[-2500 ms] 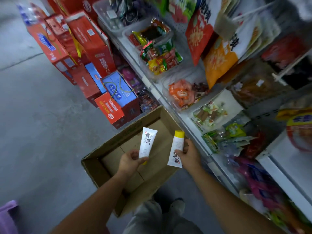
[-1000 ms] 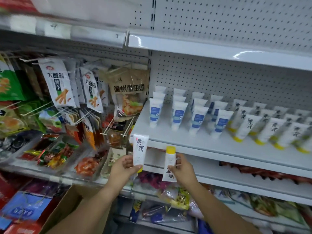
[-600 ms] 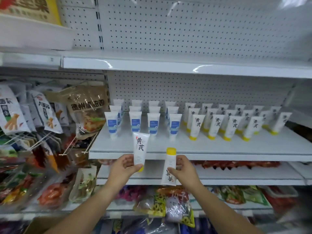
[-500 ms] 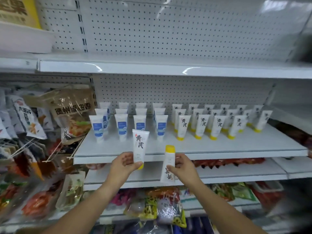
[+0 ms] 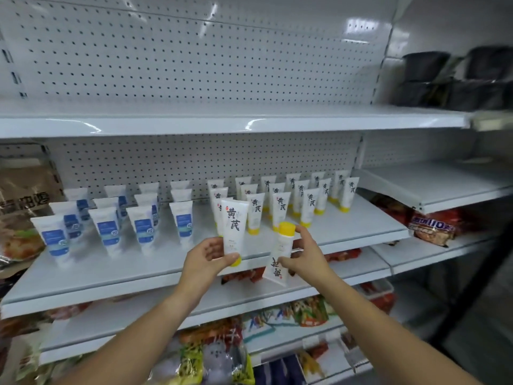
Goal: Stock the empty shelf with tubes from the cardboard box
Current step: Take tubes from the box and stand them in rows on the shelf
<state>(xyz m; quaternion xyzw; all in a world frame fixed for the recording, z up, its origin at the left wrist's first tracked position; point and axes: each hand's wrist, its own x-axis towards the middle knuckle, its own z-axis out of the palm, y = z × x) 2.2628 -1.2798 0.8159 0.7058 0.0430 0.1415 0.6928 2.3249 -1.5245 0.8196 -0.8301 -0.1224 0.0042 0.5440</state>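
My left hand (image 5: 206,259) pinches a white tube with a yellow cap (image 5: 233,229), cap down, black characters facing me. My right hand (image 5: 302,257) holds a second white tube (image 5: 280,254) with its yellow cap up, its crimped end pointing down. Both tubes hover at the front edge of the white shelf (image 5: 138,276). On that shelf stand rows of blue-labelled tubes (image 5: 108,232) at the left and rows of yellow-capped tubes (image 5: 299,201) at the right. The cardboard box is out of view.
An unstocked white shelf (image 5: 222,120) runs above, backed by pegboard. Dark containers (image 5: 455,79) sit at the upper right. Snack bags (image 5: 222,354) fill the lower shelves, and red packets (image 5: 433,226) lie on the right-hand unit. A brown hanging bag (image 5: 25,195) is at the left.
The view rose from the cardboard box on the floor to the shelf and closed in. Both hands kept their tubes and lifted them to the shelf's front edge.
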